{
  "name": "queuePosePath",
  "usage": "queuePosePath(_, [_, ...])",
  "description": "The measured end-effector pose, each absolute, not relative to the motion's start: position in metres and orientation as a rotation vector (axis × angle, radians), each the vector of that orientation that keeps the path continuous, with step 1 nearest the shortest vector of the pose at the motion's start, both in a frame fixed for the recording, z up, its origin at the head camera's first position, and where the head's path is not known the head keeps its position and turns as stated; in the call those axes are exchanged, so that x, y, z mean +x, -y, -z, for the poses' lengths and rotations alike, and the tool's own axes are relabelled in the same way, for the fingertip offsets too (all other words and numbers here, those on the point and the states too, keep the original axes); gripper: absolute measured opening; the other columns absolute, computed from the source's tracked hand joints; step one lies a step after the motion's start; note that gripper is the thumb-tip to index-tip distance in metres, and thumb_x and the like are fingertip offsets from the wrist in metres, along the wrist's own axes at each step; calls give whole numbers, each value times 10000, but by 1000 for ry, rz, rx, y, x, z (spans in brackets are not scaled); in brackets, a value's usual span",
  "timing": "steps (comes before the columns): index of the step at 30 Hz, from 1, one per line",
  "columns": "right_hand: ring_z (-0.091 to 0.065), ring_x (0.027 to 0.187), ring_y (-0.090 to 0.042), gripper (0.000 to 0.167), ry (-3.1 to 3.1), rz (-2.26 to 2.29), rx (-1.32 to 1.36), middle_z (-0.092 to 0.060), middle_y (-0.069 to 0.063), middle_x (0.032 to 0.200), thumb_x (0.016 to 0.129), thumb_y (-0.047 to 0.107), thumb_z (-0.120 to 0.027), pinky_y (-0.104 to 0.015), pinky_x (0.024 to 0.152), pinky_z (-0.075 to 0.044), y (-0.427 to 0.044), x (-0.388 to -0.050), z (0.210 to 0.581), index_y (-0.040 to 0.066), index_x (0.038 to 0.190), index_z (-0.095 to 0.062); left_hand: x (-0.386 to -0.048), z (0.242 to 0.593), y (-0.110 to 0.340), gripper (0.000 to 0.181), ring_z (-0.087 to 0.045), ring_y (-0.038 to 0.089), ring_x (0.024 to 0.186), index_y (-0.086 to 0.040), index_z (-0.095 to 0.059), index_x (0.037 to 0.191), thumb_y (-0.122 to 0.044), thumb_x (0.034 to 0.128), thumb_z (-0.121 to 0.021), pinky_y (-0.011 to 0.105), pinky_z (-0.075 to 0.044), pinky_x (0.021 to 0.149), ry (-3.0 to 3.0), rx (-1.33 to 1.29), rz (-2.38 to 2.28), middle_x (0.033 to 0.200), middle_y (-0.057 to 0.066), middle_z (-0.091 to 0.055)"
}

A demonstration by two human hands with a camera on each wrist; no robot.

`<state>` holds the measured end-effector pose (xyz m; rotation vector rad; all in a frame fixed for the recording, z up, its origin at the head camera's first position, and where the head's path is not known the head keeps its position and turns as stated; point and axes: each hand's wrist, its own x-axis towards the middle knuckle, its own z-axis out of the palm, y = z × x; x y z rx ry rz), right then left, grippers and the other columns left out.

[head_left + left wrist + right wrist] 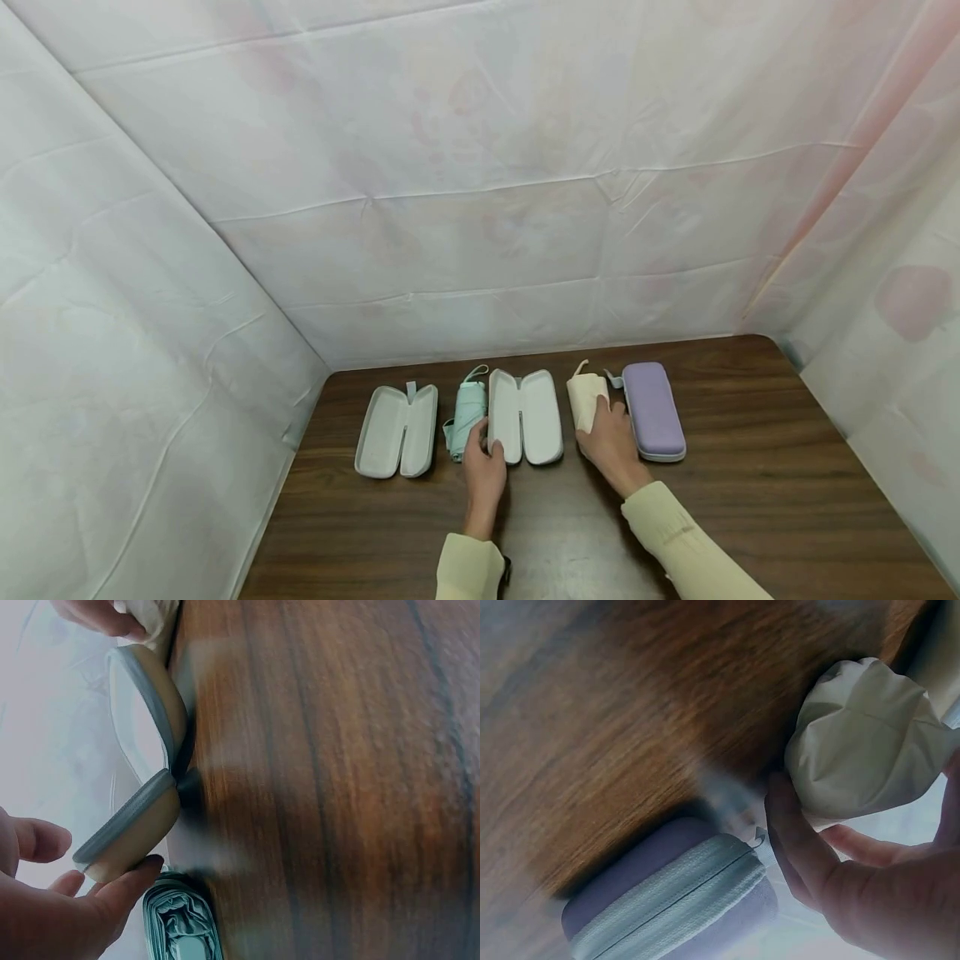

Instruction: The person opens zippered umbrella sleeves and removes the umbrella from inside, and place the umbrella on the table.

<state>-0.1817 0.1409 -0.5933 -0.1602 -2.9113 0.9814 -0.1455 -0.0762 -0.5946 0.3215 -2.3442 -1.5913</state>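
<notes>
An unzipped hard case (542,421) lies spread open with its pale lining facing up. My left hand (483,475) is at its near left corner; in the left wrist view a fingertip (152,864) touches the case's outer shell (139,844), while the thumb stands apart from the rim. Just left of that hand is a mint folded umbrella (470,408) with a wrist loop. My right hand (611,442) holds a cream folded umbrella (862,742), fingers along one side of its bunched cloth. Part of the thumb is out of the right wrist view.
A second open case (382,433) lies at the left end of the row. On the right, close by my right hand, is a closed purple zippered case (654,408). All rest on a dark wooden table (757,467), with pale curtains (480,250) behind and at both sides.
</notes>
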Motion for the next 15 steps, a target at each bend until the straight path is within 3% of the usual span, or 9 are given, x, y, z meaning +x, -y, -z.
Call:
queuePosePath(3, [-592, 1041, -584, 729, 2900, -962, -149, -528, -400, 1190, 845, 162, -825, -660, 857, -520, -143, -179, 593, -153, 1412, -492, -145, 596, 76, 426, -671, 385, 1074, 65, -624, 1370, 124, 948, -603, 487, -565, 858, 2345, 286, 1509, 1285, 266, -669])
queuePosePath(6, [-595, 1032, -570, 721, 2892, -950, -135, -540, -389, 1178, 846, 173, -833, -653, 836, -527, -144, -176, 593, -148, 1405, -511, -145, 597, 77, 441, -621, 458, 1236, 85, -611, 1374, 161, 941, -600, 579, -533, 984, 2363, 256, 1453, 1354, 284, -638])
queuePosePath(10, [-590, 1052, -565, 719, 2892, -952, -123, -543, -395, 1209, 856, 173, -829, -659, 818, -533, -144, -173, 592, -146, 1418, -513, -145, 599, 79, 461, -564, 469, 1336, 79, -612, 1379, 197, 935, -580, 602, -483, 1071, 2397, 250, 1413, 1382, 283, -629])
queuePosePath(15, [-593, 1057, -564, 717, 2888, -947, -105, -551, -390, 1207, 852, 168, -835, -660, 818, -535, -144, -174, 593, -147, 1414, -520, -146, 602, 80, 476, -562, 466, 1345, 67, -616, 1384, 212, 933, -567, 600, -475, 1085, 2412, 236, 1398, 1388, 275, -630])
